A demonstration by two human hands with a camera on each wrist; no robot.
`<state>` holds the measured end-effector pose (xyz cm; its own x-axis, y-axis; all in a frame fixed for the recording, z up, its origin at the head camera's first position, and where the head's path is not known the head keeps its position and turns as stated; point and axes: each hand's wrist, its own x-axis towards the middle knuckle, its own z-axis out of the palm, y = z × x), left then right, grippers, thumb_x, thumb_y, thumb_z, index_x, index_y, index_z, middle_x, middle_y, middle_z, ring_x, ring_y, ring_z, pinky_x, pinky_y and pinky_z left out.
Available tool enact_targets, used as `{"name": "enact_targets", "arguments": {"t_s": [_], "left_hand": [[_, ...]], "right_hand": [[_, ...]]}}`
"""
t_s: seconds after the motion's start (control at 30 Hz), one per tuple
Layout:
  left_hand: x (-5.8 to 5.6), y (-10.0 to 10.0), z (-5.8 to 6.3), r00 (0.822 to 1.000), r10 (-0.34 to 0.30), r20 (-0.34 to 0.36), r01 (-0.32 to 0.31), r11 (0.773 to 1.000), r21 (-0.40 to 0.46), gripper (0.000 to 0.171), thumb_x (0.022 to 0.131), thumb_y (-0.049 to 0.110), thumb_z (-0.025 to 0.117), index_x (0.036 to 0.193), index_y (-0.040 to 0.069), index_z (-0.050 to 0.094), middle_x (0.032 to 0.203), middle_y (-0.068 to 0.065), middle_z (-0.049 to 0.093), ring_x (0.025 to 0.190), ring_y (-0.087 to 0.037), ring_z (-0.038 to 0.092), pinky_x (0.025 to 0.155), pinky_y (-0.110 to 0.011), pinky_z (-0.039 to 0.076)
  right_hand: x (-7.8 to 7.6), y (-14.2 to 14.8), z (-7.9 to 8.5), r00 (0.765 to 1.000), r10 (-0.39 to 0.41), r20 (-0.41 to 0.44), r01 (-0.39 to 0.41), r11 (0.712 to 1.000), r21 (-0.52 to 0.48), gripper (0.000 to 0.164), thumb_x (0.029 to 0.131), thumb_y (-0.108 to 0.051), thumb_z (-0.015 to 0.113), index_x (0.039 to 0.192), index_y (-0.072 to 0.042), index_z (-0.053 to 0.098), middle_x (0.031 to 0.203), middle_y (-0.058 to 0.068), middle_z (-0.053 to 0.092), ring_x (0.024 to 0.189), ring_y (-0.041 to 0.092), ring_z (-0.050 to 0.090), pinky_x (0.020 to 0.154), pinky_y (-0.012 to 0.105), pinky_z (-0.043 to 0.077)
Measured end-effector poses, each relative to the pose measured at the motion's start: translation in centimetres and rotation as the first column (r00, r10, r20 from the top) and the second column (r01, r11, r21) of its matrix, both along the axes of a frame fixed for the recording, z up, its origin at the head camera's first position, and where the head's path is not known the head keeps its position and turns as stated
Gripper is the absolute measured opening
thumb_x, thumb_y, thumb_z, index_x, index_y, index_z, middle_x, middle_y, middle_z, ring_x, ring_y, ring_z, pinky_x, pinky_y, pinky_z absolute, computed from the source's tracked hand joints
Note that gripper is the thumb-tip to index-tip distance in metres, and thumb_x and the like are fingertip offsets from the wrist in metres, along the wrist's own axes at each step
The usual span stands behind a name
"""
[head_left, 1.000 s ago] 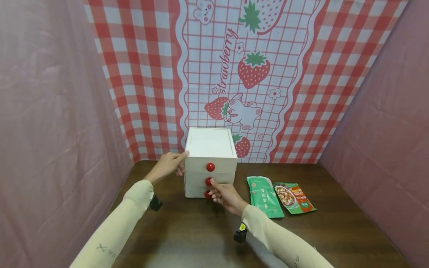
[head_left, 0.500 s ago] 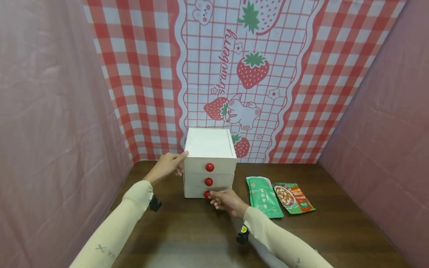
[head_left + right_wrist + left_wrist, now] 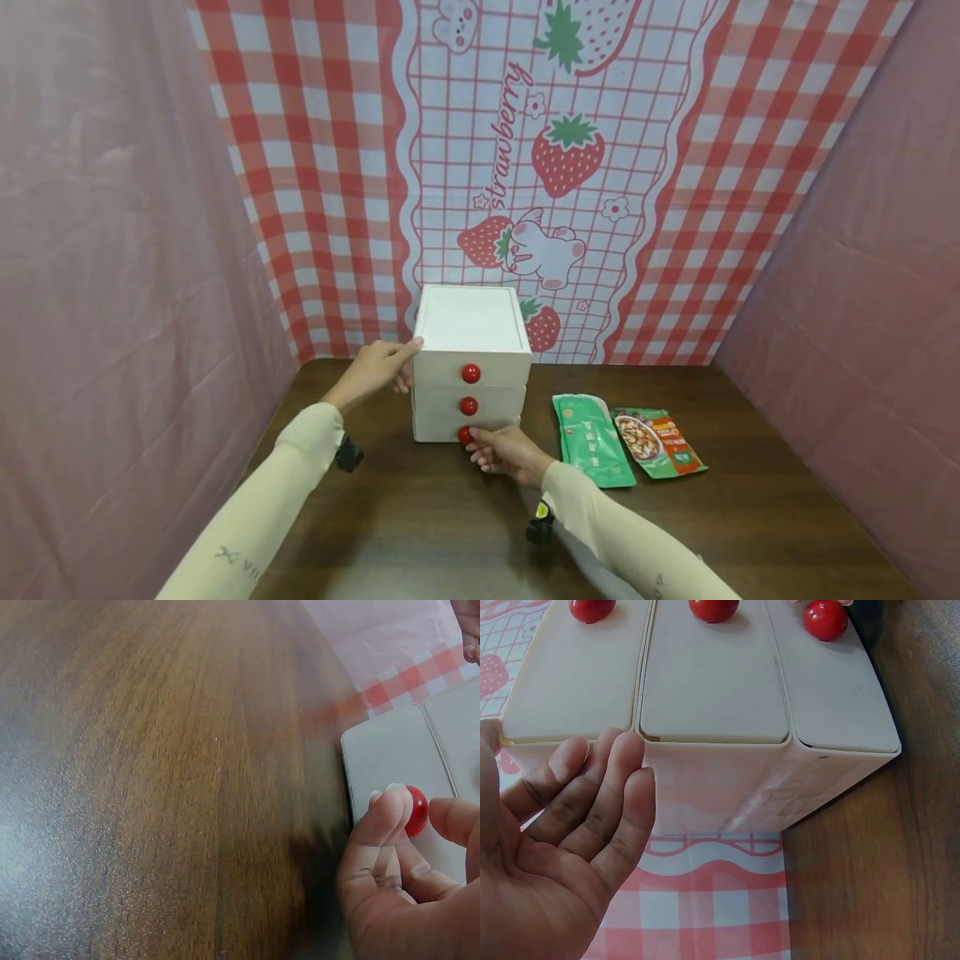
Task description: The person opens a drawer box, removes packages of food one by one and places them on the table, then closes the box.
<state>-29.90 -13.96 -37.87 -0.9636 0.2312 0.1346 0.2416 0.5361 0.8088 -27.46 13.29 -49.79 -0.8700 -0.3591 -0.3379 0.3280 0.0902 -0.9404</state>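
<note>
A small white cabinet (image 3: pixel 472 321) with three stacked drawers stands against the back cloth. Each drawer front carries a round red knob. At its left side is my left hand (image 3: pixel 372 369), the thumb on the top edge and the relaxed fingers (image 3: pixel 630 799) beside the side wall. My right hand (image 3: pixel 513 455) is at the bottom drawer, with thumb and fingertips on either side of the lowest knob (image 3: pixel 418 811). All drawers look pushed in. The middle knob (image 3: pixel 468 406) and the top knob (image 3: pixel 471 373) are untouched.
Right of the cabinet, a green pouch (image 3: pixel 594 442) and a green-orange food packet (image 3: pixel 658 442) lie on the dark wooden table (image 3: pixel 420 525). A checked strawberry cloth (image 3: pixel 352 192) hangs behind. Pink curtains (image 3: pixel 120 292) border both sides.
My right hand has moved down from the middle knob to the bottom knob and stays there. The left hand keeps its place on the cabinet's edge.
</note>
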Motion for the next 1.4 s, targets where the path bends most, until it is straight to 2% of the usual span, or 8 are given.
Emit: {"name": "enact_targets", "arguments": {"t_s": [0.37, 0.53, 0.73, 1.03, 1.4], "left_hand": [[-0.1, 0.0, -0.1, 1.0, -0.005, 0.001, 0.005, 1.0, 0.008, 0.073, 0.102, 0.067, 0.046, 0.079, 0.003, 0.073, 0.076, -0.009, 0.073, 0.074, -0.032, 0.073, 0.063, -0.033, 0.06], [-0.1, 0.0, -0.1, 1.0, -0.008, 0.002, 0.008, 1.0, 0.012, 0.073, 0.102, 0.066, 0.046, 0.079, 0.002, 0.073, 0.077, -0.009, 0.072, 0.073, -0.031, 0.072, 0.063, -0.034, 0.06], [-0.2, 0.1, -0.2, 1.0, -0.017, 0.008, 0.016, 0.999, 0.028, 0.074, 0.101, 0.068, 0.046, 0.079, 0.003, 0.073, 0.078, -0.01, 0.073, 0.074, -0.032, 0.073, 0.064, -0.034, 0.06], [0.0, 0.1, -0.5, 1.0, -0.016, 0.0, 0.016, 0.999, 0.028, 0.073, 0.102, 0.066, 0.046, 0.078, 0.003, 0.073, 0.077, -0.01, 0.073, 0.071, -0.027, 0.072, 0.064, -0.034, 0.06], [0.0, -0.1, -0.2, 1.0, -0.015, -0.003, 0.015, 0.999, 0.036, 0.071, 0.103, 0.064, 0.047, 0.08, 0.001, 0.073, 0.078, -0.011, 0.073, 0.075, -0.034, 0.072, 0.063, -0.034, 0.06]], "right_hand": [[-0.4, -0.2, -0.4, 0.999, -0.027, 0.033, 0.028, 0.999, -0.02, 0.047, 0.105, -0.032, 0.062, 0.111, 0.014, 0.066, 0.073, 0.003, 0.069, 0.059, 0.004, 0.06, 0.059, 0.018, 0.053], [-0.7, -0.5, -0.5, 0.998, -0.054, 0.043, 0.057, 0.997, -0.055, 0.036, 0.103, -0.03, 0.065, 0.101, 0.006, 0.065, 0.07, 0.003, 0.068, 0.058, 0.005, 0.061, 0.059, 0.019, 0.053], [-0.9, -0.6, -0.7, 0.995, -0.078, 0.058, 0.081, 0.995, -0.066, 0.035, 0.1, -0.033, 0.07, 0.095, 0.001, 0.066, 0.07, 0.003, 0.068, 0.057, 0.005, 0.06, 0.058, 0.019, 0.054], [-0.9, -0.9, -1.3, 0.995, -0.077, 0.059, 0.081, 0.994, -0.078, 0.036, 0.101, -0.032, 0.069, 0.1, 0.003, 0.065, 0.068, 0.002, 0.067, 0.056, 0.005, 0.06, 0.056, 0.019, 0.053], [-1.0, -1.2, -1.1, 0.996, -0.078, 0.046, 0.081, 0.994, -0.079, 0.03, 0.102, -0.029, 0.067, 0.097, 0.001, 0.064, 0.067, 0.002, 0.067, 0.055, 0.005, 0.06, 0.056, 0.019, 0.053]]}}
